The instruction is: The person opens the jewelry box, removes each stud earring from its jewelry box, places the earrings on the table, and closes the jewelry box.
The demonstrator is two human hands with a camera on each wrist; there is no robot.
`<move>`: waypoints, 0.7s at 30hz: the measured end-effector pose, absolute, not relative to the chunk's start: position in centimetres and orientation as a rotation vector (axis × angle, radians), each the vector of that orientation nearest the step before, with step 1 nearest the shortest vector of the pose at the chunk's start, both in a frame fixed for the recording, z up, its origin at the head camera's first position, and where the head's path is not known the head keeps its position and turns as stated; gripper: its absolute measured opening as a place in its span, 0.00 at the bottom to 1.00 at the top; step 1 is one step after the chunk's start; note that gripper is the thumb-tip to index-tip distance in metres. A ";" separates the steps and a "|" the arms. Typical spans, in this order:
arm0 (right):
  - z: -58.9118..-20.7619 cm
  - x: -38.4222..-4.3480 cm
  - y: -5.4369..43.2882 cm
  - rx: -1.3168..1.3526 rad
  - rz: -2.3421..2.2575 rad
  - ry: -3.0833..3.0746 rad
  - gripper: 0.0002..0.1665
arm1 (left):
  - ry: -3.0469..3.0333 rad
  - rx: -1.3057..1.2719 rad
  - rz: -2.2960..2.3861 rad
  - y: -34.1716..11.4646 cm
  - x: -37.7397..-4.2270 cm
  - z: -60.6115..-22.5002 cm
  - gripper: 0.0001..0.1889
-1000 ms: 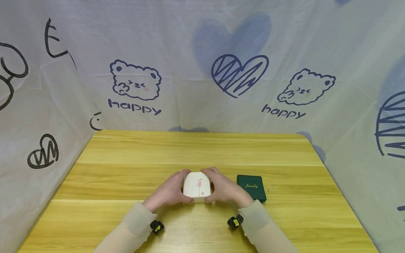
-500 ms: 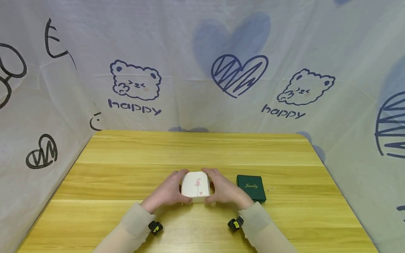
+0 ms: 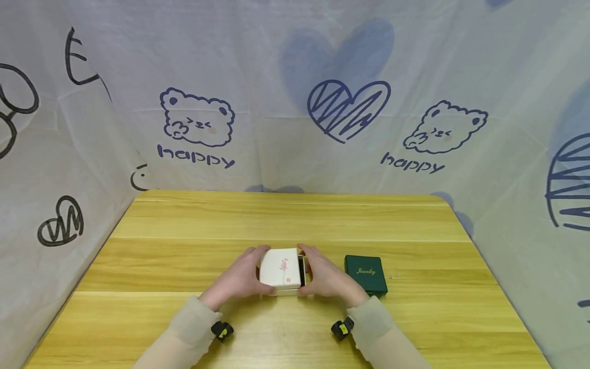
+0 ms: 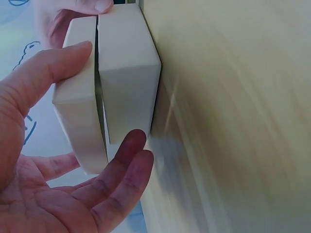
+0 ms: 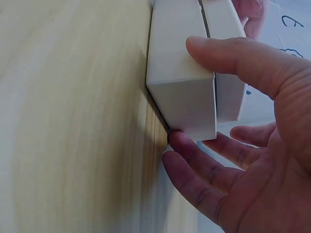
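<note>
A white box with a pink flower on its lid (image 3: 278, 266) stands on the wooden table, between my two hands. The lid sits shifted to the left of the white base (image 5: 180, 53), and a dark strip of the inside shows at the right. My left hand (image 3: 237, 279) grips the lid, its thumb on the lid's near side in the left wrist view. Around the base, my right hand (image 3: 329, 277) holds with the thumb on the near side and fingers at the far side. A narrow gap separates lid and base. Most of the box's inside is hidden.
To the right of my right hand lies a dark green box (image 3: 366, 272) with "Jewelry" in gold letters. Tiny pieces (image 3: 394, 277), too small to make out, lie beside it. A printed cloth (image 3: 281, 154) hangs behind the wooden table (image 3: 184, 220).
My left hand has moved left with the lid, uncovering a dark strip of the inside at the box's right. My right hand and the base have stayed nearly still.
</note>
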State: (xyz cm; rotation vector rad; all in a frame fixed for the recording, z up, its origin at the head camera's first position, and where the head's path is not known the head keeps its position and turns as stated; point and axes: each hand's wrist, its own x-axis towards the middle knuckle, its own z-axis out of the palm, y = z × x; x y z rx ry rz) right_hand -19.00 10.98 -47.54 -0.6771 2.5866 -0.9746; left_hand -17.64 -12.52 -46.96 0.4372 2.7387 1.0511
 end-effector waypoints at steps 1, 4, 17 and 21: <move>-47.6 -19.0 11.0 -0.676 -0.973 2.588 0.64 | 2.740 0.430 1.052 -12.6 -17.6 -46.9 0.56; -47.7 -19.0 11.1 -0.676 -0.949 2.606 0.63 | 2.740 0.418 1.079 -13.2 -17.6 -46.9 0.56; -47.9 -19.0 11.4 -0.744 -0.938 2.604 0.53 | 2.705 0.415 1.229 -16.7 -18.6 -45.6 0.52; -47.9 -19.0 11.5 -0.758 -0.951 2.594 0.52 | 2.751 0.388 1.193 -18.2 -19.2 -45.1 0.53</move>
